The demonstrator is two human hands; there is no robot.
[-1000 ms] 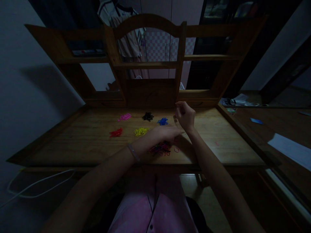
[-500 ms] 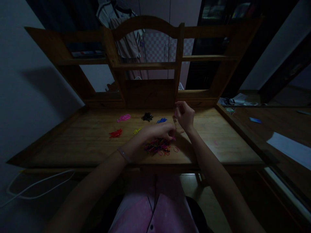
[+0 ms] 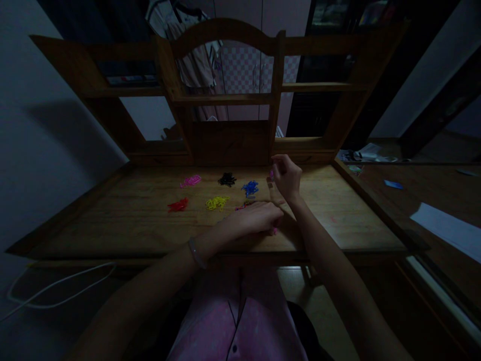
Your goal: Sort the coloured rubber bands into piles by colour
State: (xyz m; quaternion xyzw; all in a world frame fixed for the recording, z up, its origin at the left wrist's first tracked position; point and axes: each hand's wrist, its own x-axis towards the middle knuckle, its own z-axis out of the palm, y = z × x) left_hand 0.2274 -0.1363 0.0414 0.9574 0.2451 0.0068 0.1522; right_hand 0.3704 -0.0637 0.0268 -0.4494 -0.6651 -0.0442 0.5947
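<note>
My left hand (image 3: 257, 218) lies fingers-down over a mixed heap of small coloured rubber bands, which it hides almost wholly; a pink bit (image 3: 274, 230) shows at its fingertips. My right hand (image 3: 287, 178) is raised above the wooden desk (image 3: 143, 220), fingers pinched on something small that I cannot make out. Sorted little piles lie behind: pink (image 3: 191, 181), black (image 3: 227, 179), blue (image 3: 250, 188), red (image 3: 178, 205) and yellow (image 3: 217, 202).
A wooden hutch with shelves (image 3: 225, 100) rises at the desk's back edge. To the right stands a second surface with a white sheet (image 3: 447, 230), a blue card (image 3: 393, 184) and clutter. A white cable (image 3: 56, 286) lies on the floor at the left.
My left hand has slid back down and right onto the mixed heap, covering it; the yellow and blue piles behind show again. The right hand has stayed raised in a pinch.
</note>
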